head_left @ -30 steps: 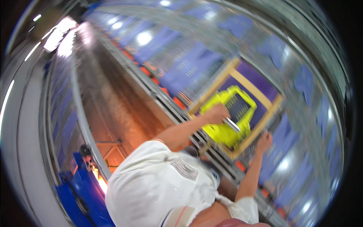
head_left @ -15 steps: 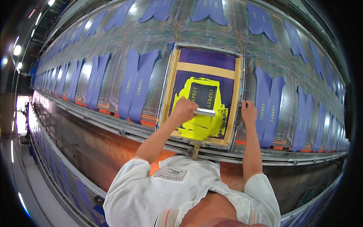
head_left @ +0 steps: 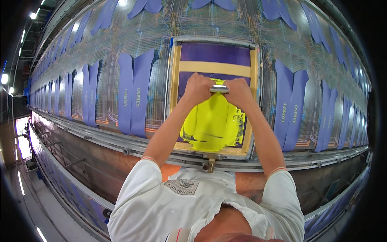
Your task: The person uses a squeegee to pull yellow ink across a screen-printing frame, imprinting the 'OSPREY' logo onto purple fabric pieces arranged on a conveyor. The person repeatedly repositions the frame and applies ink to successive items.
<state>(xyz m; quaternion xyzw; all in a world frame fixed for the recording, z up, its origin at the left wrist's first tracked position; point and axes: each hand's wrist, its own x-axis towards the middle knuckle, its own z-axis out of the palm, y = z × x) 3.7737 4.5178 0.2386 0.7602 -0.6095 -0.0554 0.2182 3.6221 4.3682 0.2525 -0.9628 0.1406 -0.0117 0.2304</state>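
Observation:
Both of my hands grip a squeegee [head_left: 219, 88] with a pale metal handle, my left hand [head_left: 198, 89] at its left end and my right hand [head_left: 238, 92] at its right. It stands at the far side of the yellow ink [head_left: 211, 123], which is spread over the mesh of a screen printing frame [head_left: 255, 76]. Ink now covers the middle of the screen. The squeegee's blade is mostly hidden behind my hands. The frame lies on a long printing table, its mesh purple with tan tape [head_left: 215, 68] across it.
Pairs of purple cut fabric pieces with yellow print lie either side of the frame, one pair [head_left: 136, 94] to the left and another [head_left: 290, 105] to the right. A metal rail [head_left: 127, 151] runs along the near table edge. A brass-coloured bracket [head_left: 211, 164] sits before the frame.
My right hand has left the frame's right edge and joined the left on the squeegee. The squeegee has moved to the far side, and ink now hides the dark printing area.

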